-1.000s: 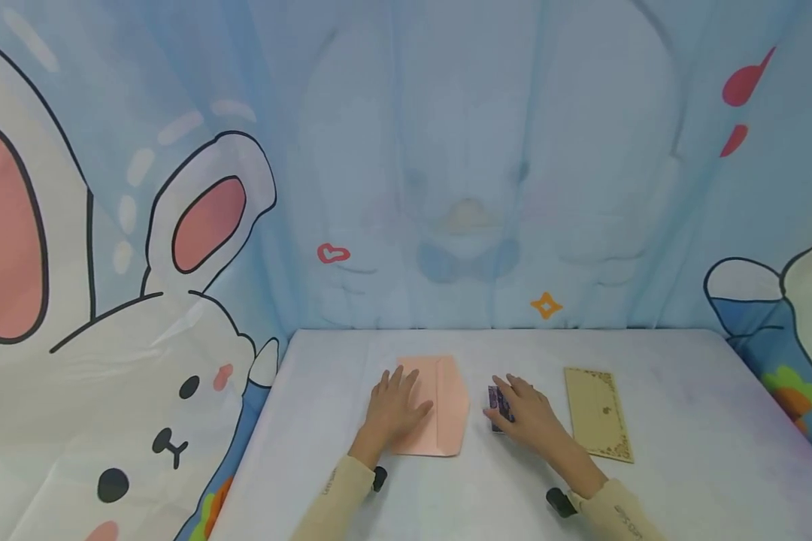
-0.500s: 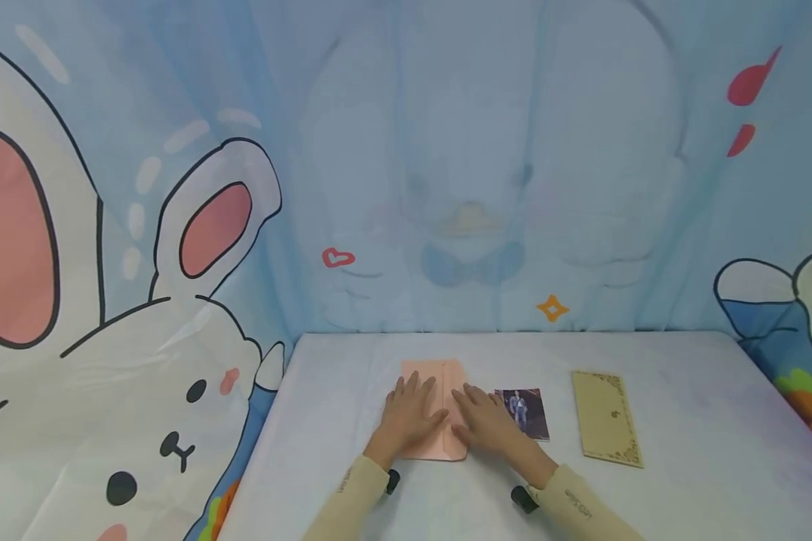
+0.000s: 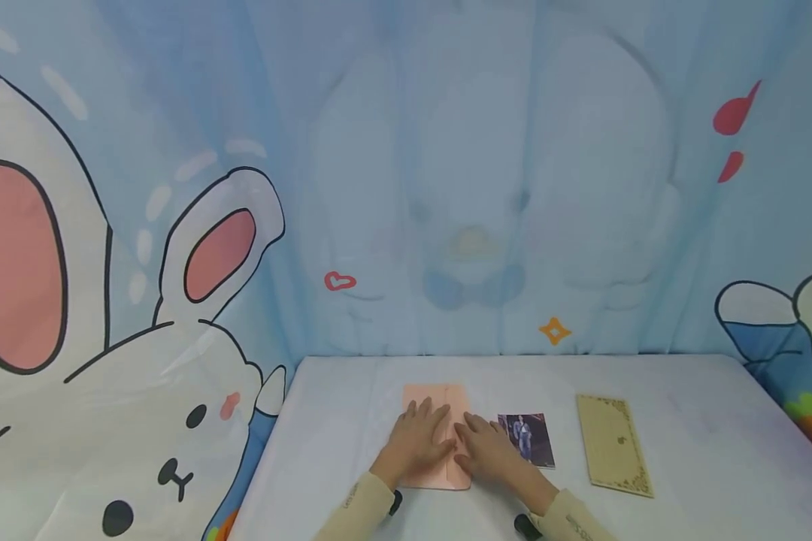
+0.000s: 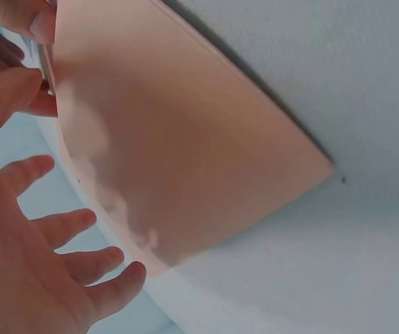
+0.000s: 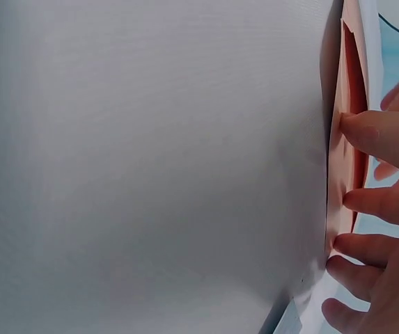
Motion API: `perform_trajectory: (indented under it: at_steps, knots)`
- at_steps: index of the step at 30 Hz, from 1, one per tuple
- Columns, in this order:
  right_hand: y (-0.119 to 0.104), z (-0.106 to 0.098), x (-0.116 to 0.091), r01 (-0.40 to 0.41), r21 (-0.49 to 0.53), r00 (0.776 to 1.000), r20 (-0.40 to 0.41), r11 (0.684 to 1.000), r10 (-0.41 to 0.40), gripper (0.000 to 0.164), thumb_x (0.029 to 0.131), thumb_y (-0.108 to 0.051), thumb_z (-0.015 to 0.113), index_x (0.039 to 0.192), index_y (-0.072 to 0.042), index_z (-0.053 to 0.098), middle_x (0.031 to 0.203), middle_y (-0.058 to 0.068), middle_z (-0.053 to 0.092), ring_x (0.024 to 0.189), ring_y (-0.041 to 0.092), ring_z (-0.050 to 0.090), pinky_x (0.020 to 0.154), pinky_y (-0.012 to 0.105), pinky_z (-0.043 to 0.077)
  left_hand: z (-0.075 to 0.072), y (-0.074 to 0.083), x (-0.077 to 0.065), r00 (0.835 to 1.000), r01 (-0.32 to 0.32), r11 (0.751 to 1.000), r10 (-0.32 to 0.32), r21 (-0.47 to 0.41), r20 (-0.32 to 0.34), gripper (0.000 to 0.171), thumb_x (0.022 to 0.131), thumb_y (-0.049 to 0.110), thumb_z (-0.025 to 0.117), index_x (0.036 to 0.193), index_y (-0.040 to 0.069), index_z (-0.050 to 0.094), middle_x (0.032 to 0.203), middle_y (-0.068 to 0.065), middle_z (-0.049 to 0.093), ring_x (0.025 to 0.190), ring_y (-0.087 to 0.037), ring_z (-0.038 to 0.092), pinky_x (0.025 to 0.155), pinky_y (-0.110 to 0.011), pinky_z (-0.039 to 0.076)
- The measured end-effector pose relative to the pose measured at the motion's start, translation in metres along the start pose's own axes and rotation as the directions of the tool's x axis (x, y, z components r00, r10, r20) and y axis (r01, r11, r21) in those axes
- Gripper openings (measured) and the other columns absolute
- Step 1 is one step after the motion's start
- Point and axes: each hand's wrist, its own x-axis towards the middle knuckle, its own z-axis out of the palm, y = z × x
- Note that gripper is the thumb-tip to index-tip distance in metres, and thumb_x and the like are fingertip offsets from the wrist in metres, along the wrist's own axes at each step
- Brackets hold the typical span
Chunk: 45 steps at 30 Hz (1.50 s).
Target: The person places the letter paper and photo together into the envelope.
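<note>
Left hand [image 3: 416, 438] spread, grasping nothing, pink envelope [image 4: 185, 139] beneath it; right hand [image 3: 485, 449], fingers extended, grip released, touches its gaping edge. Step judged: opening it. Next move likely calls for widening the gap.

Lower centre of head view: on table [image 3: 710, 436], envelope [image 4: 185, 146], partly under left hand [image 3: 416, 436], with right hand [image 3: 494, 452] at its right edge. Just right: photo [image 3: 533, 442], partly behind right hand. Farther right: card [image 3: 614, 445]. Across upper frame, behind table: backdrop [image 3: 474, 150].
</note>
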Motion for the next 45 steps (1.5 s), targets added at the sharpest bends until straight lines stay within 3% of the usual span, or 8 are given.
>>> perform_trajectory:
  at_steps: [6,10,15,21,27,33,45]
  knots:
    - [0.002,0.001,0.0,-0.001,-0.01,1.0,-0.002,1.0,0.001,0.058,0.09,-0.03,0.074,0.136,0.002,0.057,0.149,0.028,0.047,0.138,0.045,0.045,0.109,0.069,0.032,0.0,0.001,0.001,0.997,-0.033,0.998,0.029,0.06,0.068,0.058,0.103,0.048,0.046,0.157,0.033,0.032,0.164,-0.013,0.031,0.148,-0.042,0.034,0.111,-0.054,0.041]
    - [0.004,0.001,0.001,-0.015,-0.001,1.0,0.012,1.0,0.015,0.059,0.092,-0.031,0.073,0.138,0.001,0.056,0.151,0.028,0.045,0.139,0.045,0.043,0.11,0.069,0.031,-0.003,0.004,0.004,0.995,-0.002,0.999,-0.002,0.043,0.096,0.053,0.104,0.045,0.043,0.156,0.037,0.035,0.165,-0.012,0.027,0.15,-0.041,0.031,0.111,-0.055,0.041]
    - [0.003,0.003,0.0,-0.021,0.007,0.999,0.027,1.0,0.021,0.059,0.093,-0.031,0.072,0.139,0.002,0.055,0.152,0.027,0.044,0.14,0.045,0.042,0.111,0.068,0.031,-0.005,0.002,0.007,0.991,0.032,0.999,-0.032,0.003,0.132,0.052,0.103,0.046,0.044,0.153,0.033,0.042,0.167,-0.012,0.025,0.15,-0.041,0.029,0.11,-0.056,0.041]
    - [0.004,0.0,-0.001,-0.009,0.012,1.0,0.016,1.0,0.009,0.058,0.092,-0.029,0.074,0.137,0.003,0.056,0.15,0.028,0.045,0.139,0.046,0.044,0.109,0.068,0.033,-0.009,-0.011,0.013,0.988,-0.04,0.999,0.037,0.014,0.149,0.049,0.102,0.054,0.045,0.145,0.03,0.049,0.168,-0.012,0.02,0.149,-0.041,0.033,0.104,-0.055,0.048]
    - [0.003,0.0,-0.001,-0.017,0.017,0.999,0.035,1.0,0.016,0.058,0.093,-0.03,0.072,0.138,0.002,0.056,0.152,0.027,0.044,0.14,0.045,0.042,0.111,0.067,0.032,-0.017,-0.027,0.013,0.969,-0.148,0.989,0.141,0.025,0.201,0.066,0.092,0.072,0.052,0.145,0.034,0.047,0.169,-0.009,0.018,0.15,-0.034,0.033,0.106,-0.052,0.047]
    - [0.001,0.0,-0.003,-0.025,0.022,0.999,0.046,0.999,0.024,0.057,0.094,-0.03,0.071,0.14,0.001,0.055,0.154,0.026,0.042,0.142,0.045,0.04,0.113,0.066,0.03,-0.024,-0.031,0.01,0.955,-0.178,0.984,0.17,0.011,0.244,0.084,0.074,0.077,0.069,0.144,0.038,0.044,0.17,-0.007,0.017,0.152,-0.032,0.03,0.105,-0.053,0.048]
    - [0.0,-0.003,-0.005,-0.034,0.032,0.998,0.062,0.999,0.032,0.058,0.096,-0.031,0.068,0.142,0.001,0.053,0.156,0.027,0.039,0.144,0.047,0.037,0.115,0.066,0.027,-0.025,-0.034,0.009,0.949,-0.192,0.981,0.18,0.024,0.257,0.091,0.072,0.077,0.071,0.147,0.037,0.037,0.17,-0.009,0.015,0.153,-0.033,0.028,0.106,-0.053,0.048]
